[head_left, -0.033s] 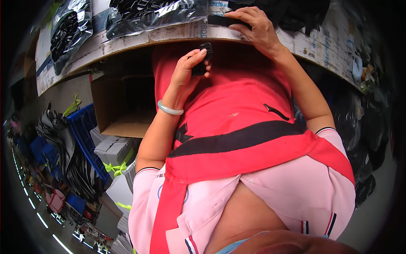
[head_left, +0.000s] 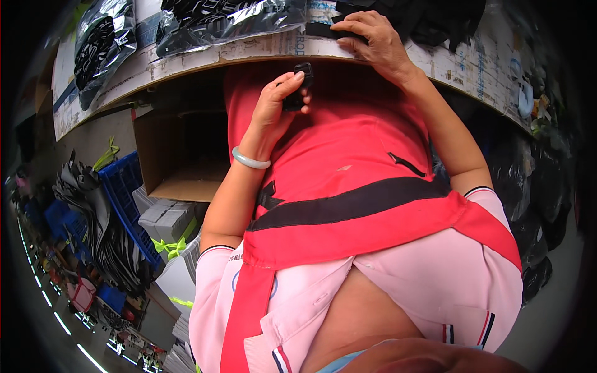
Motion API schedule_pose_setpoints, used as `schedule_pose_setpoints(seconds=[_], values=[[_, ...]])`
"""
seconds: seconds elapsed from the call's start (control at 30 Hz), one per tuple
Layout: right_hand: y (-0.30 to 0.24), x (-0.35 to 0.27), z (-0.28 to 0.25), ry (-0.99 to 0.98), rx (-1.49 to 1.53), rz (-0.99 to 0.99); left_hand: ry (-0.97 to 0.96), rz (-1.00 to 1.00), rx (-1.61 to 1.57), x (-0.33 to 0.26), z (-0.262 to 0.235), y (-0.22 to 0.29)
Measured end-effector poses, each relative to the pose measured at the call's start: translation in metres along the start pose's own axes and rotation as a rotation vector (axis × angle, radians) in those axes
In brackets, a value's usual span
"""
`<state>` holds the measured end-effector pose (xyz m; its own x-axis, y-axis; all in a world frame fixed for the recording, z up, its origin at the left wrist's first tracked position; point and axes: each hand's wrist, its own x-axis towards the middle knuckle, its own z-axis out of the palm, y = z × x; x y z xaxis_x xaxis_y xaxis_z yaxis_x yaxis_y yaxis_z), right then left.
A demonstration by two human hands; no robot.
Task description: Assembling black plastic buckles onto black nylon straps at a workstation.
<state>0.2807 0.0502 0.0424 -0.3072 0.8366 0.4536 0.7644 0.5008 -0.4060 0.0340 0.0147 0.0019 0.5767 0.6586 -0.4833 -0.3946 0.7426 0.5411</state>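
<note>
My left hand (head_left: 278, 98) is closed round a small black plastic piece that looks like a buckle (head_left: 303, 69), held just in front of the table's near edge. Its lower part is hidden by my fingers. Further right, over the tabletop, my right hand (head_left: 378, 45) is bent with thumb and fingers pinched on a flat black strap (head_left: 319, 30). The strap's left end sticks out past my fingertips. Behind that hand lies a heap of black straps (head_left: 429, 22).
Clear plastic bags of black parts, one at far left (head_left: 104, 53) and one at the middle (head_left: 230, 25), lie on the white, worn table (head_left: 193, 67). Below are an open cardboard box (head_left: 186, 188), a blue crate (head_left: 129, 205), hanging black strips (head_left: 112, 230) and tied grey bundles (head_left: 168, 217).
The fingers of my right hand have shifted very slightly on the strap. My left hand and the buckle are where they were.
</note>
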Motion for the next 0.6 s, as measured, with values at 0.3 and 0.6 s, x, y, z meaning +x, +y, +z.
schedule_pose_setpoints(seconds=[0.3, 0.6], values=[[0.002, 0.001, 0.007, -0.106, -0.194, -0.046, 0.013, -0.005, -0.01, 0.0, -0.002, -0.005], [-0.009, -0.002, 0.009, -0.129, -0.128, 0.042, 0.028, 0.016, 0.025, -0.003, -0.001, -0.006]])
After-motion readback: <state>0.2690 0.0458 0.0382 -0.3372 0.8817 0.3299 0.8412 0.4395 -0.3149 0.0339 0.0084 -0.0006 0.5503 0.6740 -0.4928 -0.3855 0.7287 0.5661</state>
